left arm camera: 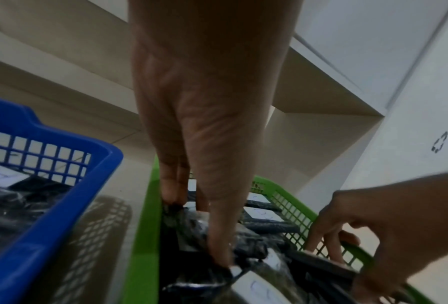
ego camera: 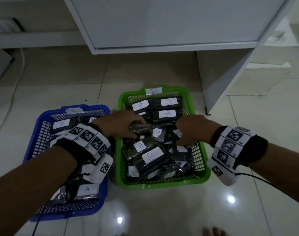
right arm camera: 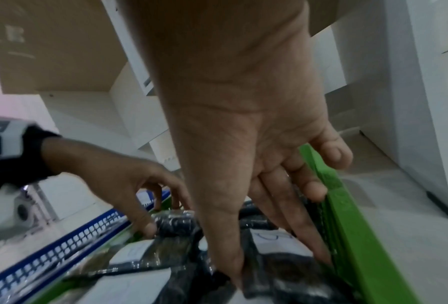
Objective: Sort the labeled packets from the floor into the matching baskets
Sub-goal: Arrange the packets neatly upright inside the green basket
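Two baskets stand side by side on the tiled floor. The blue basket on the left holds dark packets labeled A. The green basket on the right carries a B tag and is full of dark packets labeled B. Both hands reach into the green basket. My left hand grips a dark packet between thumb and fingers, also seen in the left wrist view. My right hand pinches another packet near the basket's right wall. Both held packets' labels are hidden.
A white desk panel overhangs behind the baskets, and its side leg stands just right of the green basket. A cable runs along the floor at the left. Bare toes show at the bottom edge.
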